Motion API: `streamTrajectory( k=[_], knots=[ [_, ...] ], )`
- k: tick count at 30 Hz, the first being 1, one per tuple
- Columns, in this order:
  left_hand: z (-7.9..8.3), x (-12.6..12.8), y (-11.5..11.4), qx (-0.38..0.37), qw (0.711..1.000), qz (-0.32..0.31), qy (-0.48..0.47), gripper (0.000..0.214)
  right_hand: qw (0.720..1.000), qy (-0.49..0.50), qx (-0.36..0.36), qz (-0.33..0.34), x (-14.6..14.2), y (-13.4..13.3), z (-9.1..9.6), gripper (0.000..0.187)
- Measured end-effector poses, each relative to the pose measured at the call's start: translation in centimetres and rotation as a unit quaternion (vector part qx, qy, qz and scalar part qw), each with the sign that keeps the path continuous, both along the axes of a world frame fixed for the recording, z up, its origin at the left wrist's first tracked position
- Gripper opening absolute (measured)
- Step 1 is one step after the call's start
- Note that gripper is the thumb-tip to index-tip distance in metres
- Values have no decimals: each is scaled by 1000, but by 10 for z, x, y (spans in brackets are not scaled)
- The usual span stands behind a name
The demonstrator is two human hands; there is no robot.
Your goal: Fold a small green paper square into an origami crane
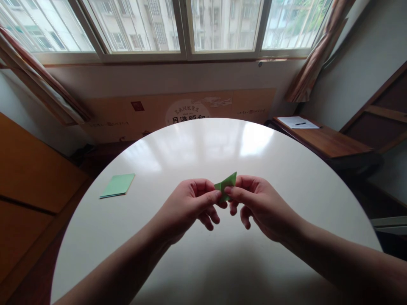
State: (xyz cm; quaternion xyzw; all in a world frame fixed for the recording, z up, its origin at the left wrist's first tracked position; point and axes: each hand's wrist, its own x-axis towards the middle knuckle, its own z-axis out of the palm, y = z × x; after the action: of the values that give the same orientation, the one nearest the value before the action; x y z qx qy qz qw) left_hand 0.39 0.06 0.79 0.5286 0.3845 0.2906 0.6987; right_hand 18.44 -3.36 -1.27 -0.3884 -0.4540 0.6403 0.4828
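Note:
A small folded green paper (227,183) with a pointed tip is held above the middle of the round white table (286,169). My left hand (190,203) pinches its left side between thumb and fingers. My right hand (254,203) pinches its right side, thumb on top. Both hands hover over the table, fingertips almost touching. Part of the paper is hidden behind my fingers.
A stack of green paper sheets (118,185) lies on the table at the left. A dark wooden side table (330,142) at the right back carries a white sheet (297,123) with a pen (300,123). Cardboard leans under the window.

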Motion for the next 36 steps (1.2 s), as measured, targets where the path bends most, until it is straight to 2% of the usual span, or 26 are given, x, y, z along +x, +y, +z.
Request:
streamTrajectory(
  k=[13,21,26,36],
  knots=[
    [2,3,-6,74,995,40,48,11,1000,-16,9,-1,0,0,-3,16],
    [4,4,-7,118,988,37,97,10,997,-56,47,-10,0,2,-7,13],
    [5,3,-7,95,990,0,106,12,998,-48,42,-6,1,2,-5,11],
    [8,5,-4,73,991,-20,111,7,999,-33,27,-10,-1,0,-6,15]
  ],
)
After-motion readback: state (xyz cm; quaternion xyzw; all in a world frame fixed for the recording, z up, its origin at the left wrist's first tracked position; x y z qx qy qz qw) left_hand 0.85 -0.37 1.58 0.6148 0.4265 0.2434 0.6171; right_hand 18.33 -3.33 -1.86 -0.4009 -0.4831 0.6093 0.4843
